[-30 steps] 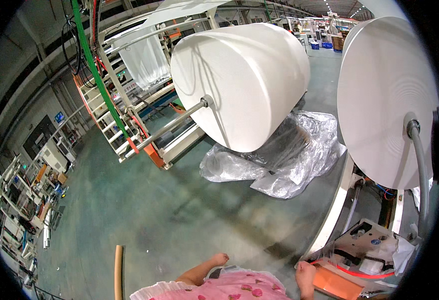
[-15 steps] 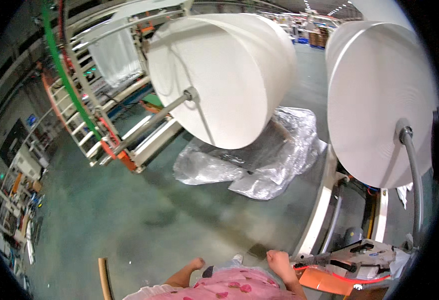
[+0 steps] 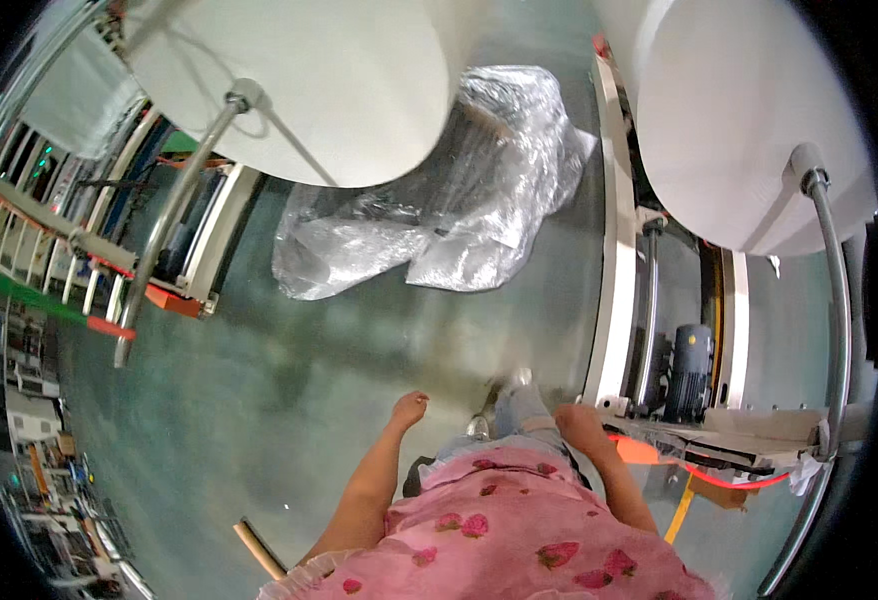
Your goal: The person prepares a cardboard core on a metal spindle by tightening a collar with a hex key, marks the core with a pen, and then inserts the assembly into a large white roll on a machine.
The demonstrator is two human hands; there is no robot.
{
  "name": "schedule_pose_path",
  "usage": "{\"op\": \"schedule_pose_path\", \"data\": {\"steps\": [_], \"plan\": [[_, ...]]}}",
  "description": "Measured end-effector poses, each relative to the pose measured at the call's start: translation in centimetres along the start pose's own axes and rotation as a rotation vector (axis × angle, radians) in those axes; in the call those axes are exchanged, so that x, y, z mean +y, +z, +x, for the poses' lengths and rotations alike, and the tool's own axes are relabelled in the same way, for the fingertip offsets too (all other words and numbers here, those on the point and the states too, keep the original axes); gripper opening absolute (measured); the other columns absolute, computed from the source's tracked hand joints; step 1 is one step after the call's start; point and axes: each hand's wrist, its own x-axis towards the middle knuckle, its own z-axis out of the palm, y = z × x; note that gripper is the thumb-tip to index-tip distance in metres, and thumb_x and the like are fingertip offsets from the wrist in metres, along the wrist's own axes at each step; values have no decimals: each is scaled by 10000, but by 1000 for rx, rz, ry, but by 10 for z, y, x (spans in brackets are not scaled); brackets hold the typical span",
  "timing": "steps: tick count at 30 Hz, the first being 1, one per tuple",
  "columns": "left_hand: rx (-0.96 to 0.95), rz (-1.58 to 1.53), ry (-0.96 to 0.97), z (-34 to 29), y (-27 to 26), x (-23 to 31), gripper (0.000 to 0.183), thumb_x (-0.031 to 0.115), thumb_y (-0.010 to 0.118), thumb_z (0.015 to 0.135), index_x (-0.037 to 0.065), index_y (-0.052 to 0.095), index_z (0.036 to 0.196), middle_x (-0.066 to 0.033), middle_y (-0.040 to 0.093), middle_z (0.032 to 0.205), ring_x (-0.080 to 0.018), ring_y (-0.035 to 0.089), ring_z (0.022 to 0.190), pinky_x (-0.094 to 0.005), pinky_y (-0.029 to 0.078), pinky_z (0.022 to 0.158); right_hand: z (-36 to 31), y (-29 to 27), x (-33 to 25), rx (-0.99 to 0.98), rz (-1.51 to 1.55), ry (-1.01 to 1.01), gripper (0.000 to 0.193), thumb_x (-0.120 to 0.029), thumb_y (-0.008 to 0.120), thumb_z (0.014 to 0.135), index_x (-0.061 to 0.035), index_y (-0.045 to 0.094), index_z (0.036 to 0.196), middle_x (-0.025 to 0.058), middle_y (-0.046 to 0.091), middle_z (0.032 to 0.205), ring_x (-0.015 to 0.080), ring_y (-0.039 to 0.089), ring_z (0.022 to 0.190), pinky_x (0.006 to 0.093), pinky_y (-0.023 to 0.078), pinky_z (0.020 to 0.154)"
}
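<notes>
My left hand [image 3: 410, 409] hangs in front of my pink strawberry-print top [image 3: 499, 520], its fingers curled in and nothing seen in them. On the other side, my right hand [image 3: 581, 427] is closed in a loose fist beside the corner of a machine frame. Neither hand touches a roll. Ahead on the green floor lies crumpled clear plastic sheeting [image 3: 479, 240], partly under a huge white roll [image 3: 309, 90]. A metal shaft [image 3: 184, 185] sticks out of that roll's core. My feet show below, one shoe [image 3: 478, 427] behind the other.
Another large white roll [image 3: 749, 120] hangs at the right, with a long bent-looking shaft [image 3: 834, 290]. Under it are a white beam [image 3: 615, 260] and a dark motor [image 3: 691, 365]. A tan tube [image 3: 259, 548] is at the lower left. Machinery [image 3: 34, 420] lines the far left.
The view has tilted downward, so the rolls and sheeting sit higher and more of my body shows. I am closer to the sheeting. My arms have swung, both hands staying curled.
</notes>
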Motion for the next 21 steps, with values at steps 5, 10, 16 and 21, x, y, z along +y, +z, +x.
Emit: {"op": "schedule_pose_path", "data": {"steps": [5,10,16,21], "plan": [[-40,-32,-77,40,-16,19,246,241,430,753,108,561,914,-113,568,886,-271,530,843,-362,421,726,63,-5,30,-76,0,67,177,-158,433,711,-29,527,635,175,530,594,352,521,567,442,403,509],[-102,-25,-208,62,-41,18,217,217,438,757,106,559,899,-117,581,839,-284,545,801,-365,431,692,156,8,60,-128,102,48,181,-169,437,715,-30,520,634,176,527,592,354,518,569,440,402,517],[37,133,-323,111,-74,66,241,201,471,742,117,518,963,-154,556,881,-303,519,843,-375,421,711,246,47,88,-267,219,133,224,-242,432,734,-47,537,762,172,563,742,326,547,719,417,434,597],[140,288,-198,150,-39,93,347,187,501,728,103,442,1060,-140,478,1007,-304,436,958,-391,347,806,311,87,107,-421,361,359,382,-383,468,747,-26,540,864,198,555,823,327,537,802,423,421,686]]}}
